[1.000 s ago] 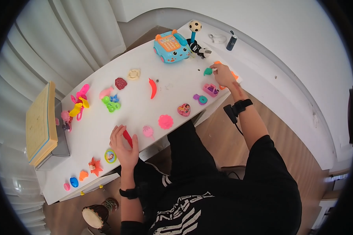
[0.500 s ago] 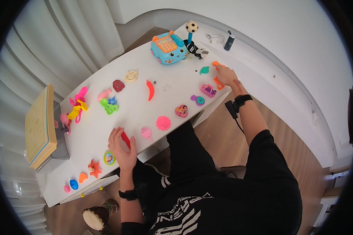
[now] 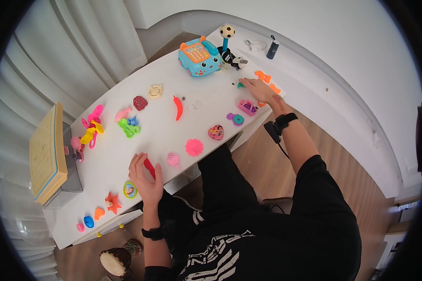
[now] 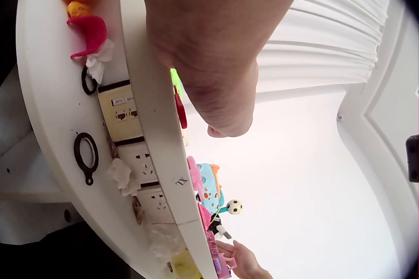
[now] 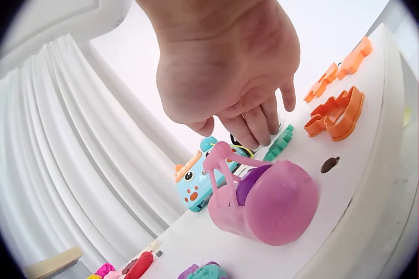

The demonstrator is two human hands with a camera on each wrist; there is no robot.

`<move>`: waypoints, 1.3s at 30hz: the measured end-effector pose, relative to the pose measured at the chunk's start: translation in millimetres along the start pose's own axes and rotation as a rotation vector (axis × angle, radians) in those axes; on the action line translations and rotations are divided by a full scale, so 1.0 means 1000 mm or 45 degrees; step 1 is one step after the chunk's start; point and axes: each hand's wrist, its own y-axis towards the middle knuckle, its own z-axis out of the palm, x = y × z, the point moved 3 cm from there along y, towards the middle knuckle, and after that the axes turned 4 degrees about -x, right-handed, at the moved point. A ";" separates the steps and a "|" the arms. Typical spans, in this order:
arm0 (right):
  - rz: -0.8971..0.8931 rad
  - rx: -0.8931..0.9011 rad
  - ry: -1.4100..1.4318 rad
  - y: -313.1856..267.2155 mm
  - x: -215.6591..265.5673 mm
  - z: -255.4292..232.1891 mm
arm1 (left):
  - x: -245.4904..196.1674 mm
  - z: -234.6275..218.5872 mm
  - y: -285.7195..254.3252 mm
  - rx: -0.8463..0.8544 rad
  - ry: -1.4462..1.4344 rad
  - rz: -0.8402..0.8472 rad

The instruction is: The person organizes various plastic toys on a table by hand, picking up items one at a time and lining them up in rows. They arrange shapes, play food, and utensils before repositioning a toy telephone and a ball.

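My right hand (image 3: 262,91) is over the far right part of the white table, fingers stretched out. Its fingertips overlap a small green toy piece (image 3: 241,85) in the head view. From the right wrist, the fingers hang loosely beside that green piece (image 5: 280,143), holding nothing, behind a pink toy basket (image 5: 285,204). Orange cutter shapes (image 5: 337,114) lie to the right of this hand. My left hand (image 3: 146,180) rests at the near table edge, thumb and fingers spread. A long red piece (image 3: 149,168) shows between thumb and fingers, partly hidden, not gripped.
A blue toy telephone (image 3: 200,57) and a football-topped stand (image 3: 227,32) occupy the far end. A red chili-shaped toy (image 3: 177,108) lies mid-table. Along the near edge run a heart-shaped piece (image 3: 215,132) and a pink scalloped piece (image 3: 194,147). A thick book (image 3: 46,154) stands left.
My right hand went from beside the green piece to the orange shapes, then back left over the green piece. The left hand has stayed by the red piece.
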 end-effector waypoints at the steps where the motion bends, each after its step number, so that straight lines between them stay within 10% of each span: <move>1: 0.198 0.120 0.016 -0.002 0.004 -0.004 | 0.000 -0.001 0.000 0.002 -0.004 -0.013; 9: 0.235 0.120 0.023 -0.006 0.005 0.001 | 0.001 0.000 0.000 -0.017 0.002 0.010; 16: -0.559 0.213 0.103 -0.024 0.136 0.068 | -0.001 0.002 0.000 0.002 0.036 0.028; 39: -0.401 0.070 -0.157 -0.020 0.150 0.116 | -0.001 -0.006 -0.001 -0.101 -0.020 0.000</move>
